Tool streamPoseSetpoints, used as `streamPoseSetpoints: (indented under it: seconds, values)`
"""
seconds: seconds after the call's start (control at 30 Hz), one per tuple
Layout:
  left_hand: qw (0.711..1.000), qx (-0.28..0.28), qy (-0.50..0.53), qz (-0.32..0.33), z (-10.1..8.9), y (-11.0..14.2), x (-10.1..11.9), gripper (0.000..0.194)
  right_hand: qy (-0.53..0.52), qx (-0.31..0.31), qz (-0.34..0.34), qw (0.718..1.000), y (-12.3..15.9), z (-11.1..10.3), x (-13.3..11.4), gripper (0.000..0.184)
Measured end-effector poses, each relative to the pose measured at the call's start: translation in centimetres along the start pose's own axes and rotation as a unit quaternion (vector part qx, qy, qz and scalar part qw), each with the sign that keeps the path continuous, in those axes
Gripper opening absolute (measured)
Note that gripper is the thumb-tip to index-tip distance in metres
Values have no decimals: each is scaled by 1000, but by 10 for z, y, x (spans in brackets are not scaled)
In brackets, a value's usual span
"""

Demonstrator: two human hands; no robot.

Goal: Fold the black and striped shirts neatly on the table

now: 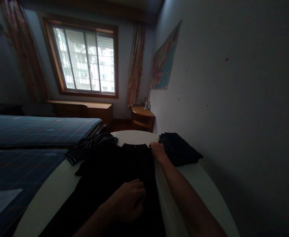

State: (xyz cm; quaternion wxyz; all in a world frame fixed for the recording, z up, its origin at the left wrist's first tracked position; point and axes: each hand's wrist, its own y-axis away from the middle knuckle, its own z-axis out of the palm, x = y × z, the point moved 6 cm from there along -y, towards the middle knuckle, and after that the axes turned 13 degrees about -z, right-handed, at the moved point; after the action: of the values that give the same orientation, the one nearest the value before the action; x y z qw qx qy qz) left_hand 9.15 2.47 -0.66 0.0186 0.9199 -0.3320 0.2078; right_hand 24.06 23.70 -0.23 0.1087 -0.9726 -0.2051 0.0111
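Observation:
A black shirt (109,181) lies spread over a round white table (203,187), its collar toward the far side. At the shirt's right shoulder, beside the collar, my right hand (157,150) is closed on the cloth. My left hand (128,200) is over the middle of the shirt with its fingers curled in. Whether any cloth is pinched in that hand is hidden by the dark fabric. Just right of my right hand sits a folded stack of dark clothes (180,148). A black garment with white stripes (92,144) lies at the table's far left.
A bed with a blue plaid mattress (43,130) stands left of the table. The white wall (233,115) runs along the right. Beyond the table are a wooden corner shelf (143,112), a desk (92,104) and a window (85,62).

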Motion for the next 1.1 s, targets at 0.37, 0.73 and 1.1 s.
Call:
streamPoseSetpoints:
  seconds: [0.37, 0.73, 1.1]
  values:
    - [964, 40, -4, -262, 5, -5, -35, 18, -59, -5, -7, 998, -3, 1, -19, 20]
    - [950, 63, -7, -307, 3, -4, -45, 7, -66, 68, 46, 994, 30, -12, -59, 42]
    - [973, -28, -54, -222, -10, 0, -23, 24, -145, -72, 80, 984, 84, 30, -107, 76]
